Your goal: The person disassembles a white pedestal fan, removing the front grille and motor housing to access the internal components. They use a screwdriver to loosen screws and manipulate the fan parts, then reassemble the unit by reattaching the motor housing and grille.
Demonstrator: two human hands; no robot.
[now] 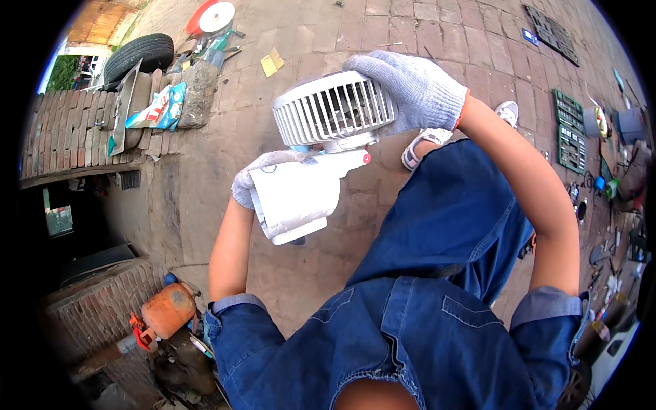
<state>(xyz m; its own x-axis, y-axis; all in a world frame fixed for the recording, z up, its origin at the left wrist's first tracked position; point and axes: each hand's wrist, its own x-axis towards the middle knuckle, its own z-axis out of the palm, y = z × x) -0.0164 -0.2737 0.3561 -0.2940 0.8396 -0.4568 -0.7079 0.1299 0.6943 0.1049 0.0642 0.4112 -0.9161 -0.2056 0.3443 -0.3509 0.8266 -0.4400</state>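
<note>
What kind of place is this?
It looks like an outdoor repair yard: there's brick paving, a black tyre at upper left, and an open green tool case on the ground.

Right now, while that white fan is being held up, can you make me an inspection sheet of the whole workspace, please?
Surface: brick paving, patchy in colour.
Job's things: white fan, held above the paving, its slatted cage uppermost.
Clutter: open green tool case at right; yellow scrap ahead.
Hands: left gloved hand on the fan's body; right gloved hand gripping the cage.
Cables: nothing seen on the fan; right-hand clutter too small to tell.
Surroundings: black tyre, brick wall and orange tank, all left.
</note>
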